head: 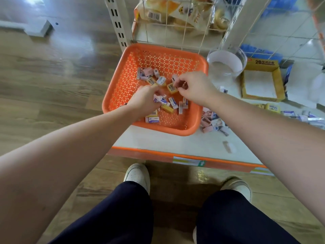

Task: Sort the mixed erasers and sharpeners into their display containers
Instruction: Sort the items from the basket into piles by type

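An orange perforated basket (158, 57) sits on a white shelf and holds several small boxed erasers and sharpeners (168, 108), yellow, pink and white. My left hand (145, 100) reaches into the basket with fingers curled on small white and pink pieces. My right hand (195, 88) hovers over the basket's right side, its fingers pinching a small piece. A clear round tub (226, 65) and an open yellow cardboard box (262, 81) stand to the right of the basket.
A pile of pink and white pieces (212, 121) lies on the shelf (175, 143) right of the basket, with more yellow and white ones (288, 112) further right. Wire mesh and bread packs (175, 11) rise behind. My shoes (138, 175) stand on the wooden floor.
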Tool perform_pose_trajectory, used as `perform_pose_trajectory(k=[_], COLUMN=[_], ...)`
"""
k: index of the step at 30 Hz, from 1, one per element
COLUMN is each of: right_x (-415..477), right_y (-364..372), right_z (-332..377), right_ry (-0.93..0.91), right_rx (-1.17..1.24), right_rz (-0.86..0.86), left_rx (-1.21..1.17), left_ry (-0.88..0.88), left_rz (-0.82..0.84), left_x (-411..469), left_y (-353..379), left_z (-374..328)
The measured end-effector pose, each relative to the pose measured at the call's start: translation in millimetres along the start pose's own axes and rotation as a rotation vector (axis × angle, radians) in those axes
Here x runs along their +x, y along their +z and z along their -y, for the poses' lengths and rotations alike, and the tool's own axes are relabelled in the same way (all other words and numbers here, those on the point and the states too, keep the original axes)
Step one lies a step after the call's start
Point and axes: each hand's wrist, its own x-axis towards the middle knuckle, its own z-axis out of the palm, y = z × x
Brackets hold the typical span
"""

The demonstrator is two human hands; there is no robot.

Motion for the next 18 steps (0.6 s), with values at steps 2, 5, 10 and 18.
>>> perform_pose_trajectory(k=[2,5,10,18], right_x=[5,9,10,13], right_y=[5,13,22,31], right_z=[3,12,18,12], right_ry=[-0.018,-0.041,-0.013,0.012], right_rx=[-0.143,-0.283,-0.331,-0.358], right_rz=[0.132,0.314,0.35,0.3], left_rx=[0.015,0.042,0.037,0.0], left_ry=[-0.016,-0.012,-0.021,-0.024], left_rz=[0.032,0.08,0.054,0.084], left_x=[2,1,-1,-1], left_y=[1,1,-8,-13], left_z=[4,9,18,20])
